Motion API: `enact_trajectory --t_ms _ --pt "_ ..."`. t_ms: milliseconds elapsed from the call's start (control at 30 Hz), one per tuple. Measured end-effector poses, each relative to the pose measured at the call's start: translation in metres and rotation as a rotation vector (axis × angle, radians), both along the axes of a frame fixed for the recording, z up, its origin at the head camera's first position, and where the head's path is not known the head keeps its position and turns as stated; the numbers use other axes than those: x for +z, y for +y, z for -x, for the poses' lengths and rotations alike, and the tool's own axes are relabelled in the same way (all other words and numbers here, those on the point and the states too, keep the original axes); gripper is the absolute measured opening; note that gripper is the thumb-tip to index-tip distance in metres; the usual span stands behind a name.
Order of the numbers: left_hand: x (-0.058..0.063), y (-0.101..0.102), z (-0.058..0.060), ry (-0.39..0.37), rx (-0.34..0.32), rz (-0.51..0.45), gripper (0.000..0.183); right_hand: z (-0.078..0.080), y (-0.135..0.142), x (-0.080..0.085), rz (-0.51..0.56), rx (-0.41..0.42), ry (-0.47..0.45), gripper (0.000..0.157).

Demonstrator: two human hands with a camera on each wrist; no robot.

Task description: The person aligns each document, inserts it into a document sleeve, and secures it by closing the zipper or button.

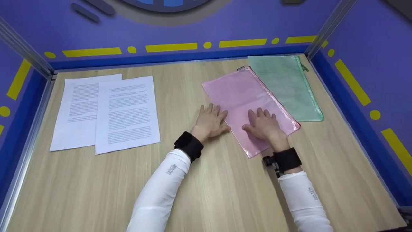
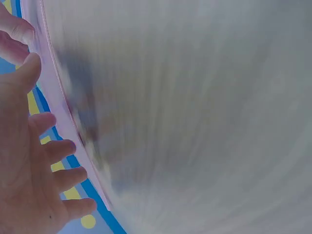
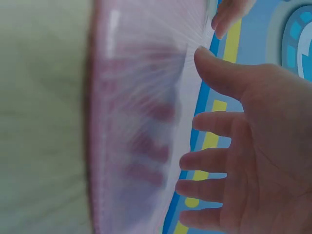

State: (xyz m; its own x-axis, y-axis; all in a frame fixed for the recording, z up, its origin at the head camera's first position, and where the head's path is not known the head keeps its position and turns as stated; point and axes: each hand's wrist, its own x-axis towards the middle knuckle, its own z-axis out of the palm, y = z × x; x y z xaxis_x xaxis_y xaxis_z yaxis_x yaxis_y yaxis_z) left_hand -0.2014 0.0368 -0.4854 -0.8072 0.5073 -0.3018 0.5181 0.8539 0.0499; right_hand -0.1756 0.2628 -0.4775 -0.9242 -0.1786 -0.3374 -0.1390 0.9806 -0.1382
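A pink translucent zip file pouch lies slanted on the table, overlapping a green mesh zip pouch. My right hand is over the lower part of the pink pouch, fingers extended; in the right wrist view the palm faces the pouch. Beside the pouch's left edge, my left hand has its fingers spread, thumb tip close to that edge. The left wrist view has this hand at the left, near the pink strip. Whether either hand presses down cannot be told.
Two printed paper stacks or sheets, one partly under the other, lie on the left of the wooden table. Blue-purple panels with yellow marks close off the back and sides.
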Motion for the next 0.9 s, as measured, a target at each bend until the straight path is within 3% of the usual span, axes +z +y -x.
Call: enact_trajectory --t_ms 367,900 --pt "-0.005 -0.012 -0.016 0.041 -0.011 0.047 0.073 0.003 -0.017 -0.007 -0.027 0.029 -0.010 0.074" --pt "-0.008 -0.048 -0.043 0.075 0.051 -0.010 0.076 0.017 -0.052 -0.005 0.038 0.131 -0.042 0.073"
